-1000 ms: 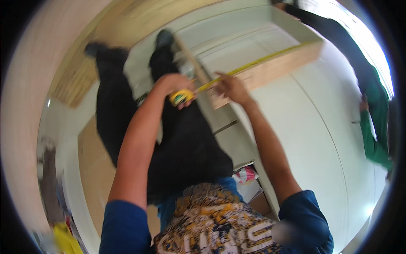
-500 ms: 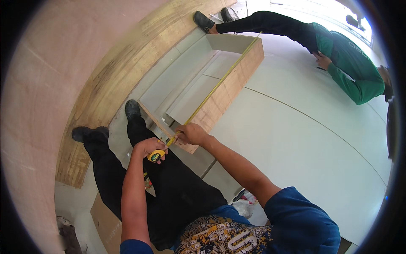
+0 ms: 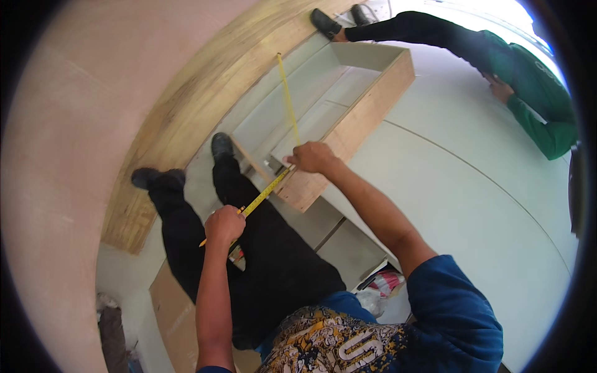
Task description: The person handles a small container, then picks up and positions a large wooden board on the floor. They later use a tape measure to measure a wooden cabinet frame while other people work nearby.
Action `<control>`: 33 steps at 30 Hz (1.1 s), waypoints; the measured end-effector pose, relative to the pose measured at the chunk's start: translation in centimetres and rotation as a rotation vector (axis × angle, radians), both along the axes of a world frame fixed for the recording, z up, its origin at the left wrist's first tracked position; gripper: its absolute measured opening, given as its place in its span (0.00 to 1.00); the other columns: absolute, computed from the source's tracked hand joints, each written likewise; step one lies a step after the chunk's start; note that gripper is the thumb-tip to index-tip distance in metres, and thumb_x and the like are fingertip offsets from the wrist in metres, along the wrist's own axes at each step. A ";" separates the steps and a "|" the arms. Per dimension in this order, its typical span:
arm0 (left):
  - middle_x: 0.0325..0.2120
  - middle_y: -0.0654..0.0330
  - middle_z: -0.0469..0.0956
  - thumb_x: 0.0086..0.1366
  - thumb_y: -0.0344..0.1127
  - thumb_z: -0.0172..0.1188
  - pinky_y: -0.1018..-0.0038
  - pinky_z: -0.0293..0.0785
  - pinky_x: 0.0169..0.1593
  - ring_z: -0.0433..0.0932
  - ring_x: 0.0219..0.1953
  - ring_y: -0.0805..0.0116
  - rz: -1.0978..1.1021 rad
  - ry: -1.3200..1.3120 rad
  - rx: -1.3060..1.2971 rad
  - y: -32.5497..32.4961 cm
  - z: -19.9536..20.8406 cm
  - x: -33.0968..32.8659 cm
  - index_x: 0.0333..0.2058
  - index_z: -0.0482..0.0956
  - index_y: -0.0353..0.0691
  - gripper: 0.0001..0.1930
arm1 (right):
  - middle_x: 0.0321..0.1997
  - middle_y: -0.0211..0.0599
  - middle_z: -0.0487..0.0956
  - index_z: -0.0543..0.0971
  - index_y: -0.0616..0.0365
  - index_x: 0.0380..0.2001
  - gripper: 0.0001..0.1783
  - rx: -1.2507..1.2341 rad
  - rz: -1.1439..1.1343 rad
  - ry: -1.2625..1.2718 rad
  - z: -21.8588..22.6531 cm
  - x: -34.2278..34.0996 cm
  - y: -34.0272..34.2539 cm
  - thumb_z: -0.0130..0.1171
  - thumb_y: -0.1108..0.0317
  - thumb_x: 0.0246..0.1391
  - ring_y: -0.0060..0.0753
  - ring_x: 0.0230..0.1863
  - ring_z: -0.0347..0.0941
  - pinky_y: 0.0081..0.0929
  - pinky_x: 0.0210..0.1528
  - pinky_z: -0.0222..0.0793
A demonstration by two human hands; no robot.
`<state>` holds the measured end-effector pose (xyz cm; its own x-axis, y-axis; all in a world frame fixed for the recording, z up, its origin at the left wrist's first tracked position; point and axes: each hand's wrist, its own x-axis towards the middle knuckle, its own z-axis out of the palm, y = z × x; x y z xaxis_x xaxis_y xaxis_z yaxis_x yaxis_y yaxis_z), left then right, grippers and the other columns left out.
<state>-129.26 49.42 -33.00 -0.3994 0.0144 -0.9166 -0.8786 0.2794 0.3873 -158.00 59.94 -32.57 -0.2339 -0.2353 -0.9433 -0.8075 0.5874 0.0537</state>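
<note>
My left hand (image 3: 224,224) is closed over my thighs, wrapped round a tape measure whose case is mostly hidden by the fingers. A yellow pencil (image 3: 203,243) pokes out from the same hand. The tape measure's yellow blade (image 3: 260,198) is stretched from there to my right hand (image 3: 313,156), which pinches it above the near end of a long open wooden box (image 3: 367,112). Past the right hand, the blade's free end bends and rises over the box's inside. The box has pale inner faces and bare wood on its outer side.
A person in a green top (image 3: 535,87) sits at the far right, legs stretched beyond the box. White panels (image 3: 448,161) cover the right side. A wood-grain strip (image 3: 186,105) runs along the left. Cardboard (image 3: 171,311) lies near my legs, and plastic-wrapped items (image 3: 376,292) beside my hip.
The blade has come off the box's long edge, and its free end has swung left over the box. My right hand has slid farther up the blade, away from my left hand.
</note>
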 end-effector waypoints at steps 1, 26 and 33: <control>0.32 0.49 0.84 0.63 0.44 0.59 0.55 0.76 0.45 0.82 0.39 0.48 -0.010 -0.013 -0.061 -1.2 2.8 0.9 0.34 0.84 0.39 0.14 | 0.35 0.48 0.83 0.84 0.56 0.36 0.29 -0.025 -0.038 0.016 -0.6 0.0 -0.1 0.51 0.40 0.60 0.54 0.42 0.80 0.46 0.45 0.75; 0.29 0.51 0.82 0.67 0.46 0.56 0.53 0.74 0.40 0.80 0.36 0.46 0.066 -0.068 -0.404 -4.7 12.2 5.1 0.34 0.82 0.43 0.13 | 0.32 0.37 0.81 0.78 0.64 0.45 0.13 -0.947 -1.199 0.240 -3.5 -13.5 0.2 0.57 0.75 0.57 0.25 0.28 0.78 0.22 0.29 0.78; 0.33 0.50 0.82 0.67 0.46 0.55 0.53 0.74 0.43 0.80 0.40 0.46 0.049 0.014 -0.291 -3.5 7.7 -2.8 0.36 0.83 0.43 0.14 | 0.33 0.38 0.82 0.78 0.64 0.46 0.13 -0.853 -1.175 0.381 -3.1 -22.4 2.1 0.59 0.71 0.58 0.27 0.29 0.78 0.23 0.31 0.79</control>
<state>-132.05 45.96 -25.29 -0.4063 -0.2674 -0.8738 -0.8886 0.3382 0.3097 -180.41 62.04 -35.67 -0.8681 -0.1766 -0.4638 0.1169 0.8355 -0.5369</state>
